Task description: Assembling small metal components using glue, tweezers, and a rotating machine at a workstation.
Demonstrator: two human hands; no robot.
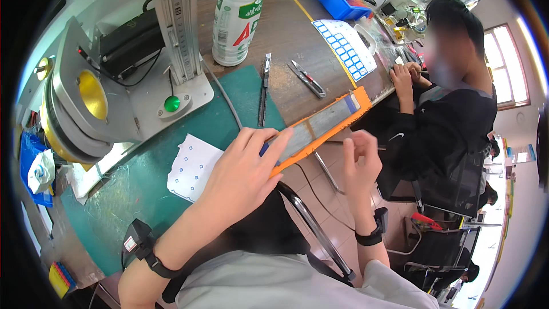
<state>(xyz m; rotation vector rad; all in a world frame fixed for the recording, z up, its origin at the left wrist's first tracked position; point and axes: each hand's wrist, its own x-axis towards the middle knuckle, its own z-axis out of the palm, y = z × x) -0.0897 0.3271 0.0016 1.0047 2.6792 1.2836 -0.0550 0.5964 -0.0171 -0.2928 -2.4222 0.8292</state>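
Observation:
My left hand (246, 163) grips the near end of a long orange holder (343, 124), thumb on top. A flat grey slab (320, 125) lies along the inside of the holder, with a bluish patch near its far end. The holder slants up to the right, partly past the table edge. To its right my right hand (362, 163) is raised and apart from it, fingers curled toward the thumb; I cannot make out anything between them. Left of my left hand, a white sheet with small blue squares (193, 166) lies on the green cutting mat (131, 206).
A utility knife (264, 91) and small thread snips (307, 79) lie beyond the holder. A white bottle (237, 17) stands behind them. At left is a metal stand (178, 23) with a green button (172, 103). A seated person (446, 120) works at right, near a blue bin (343, 4).

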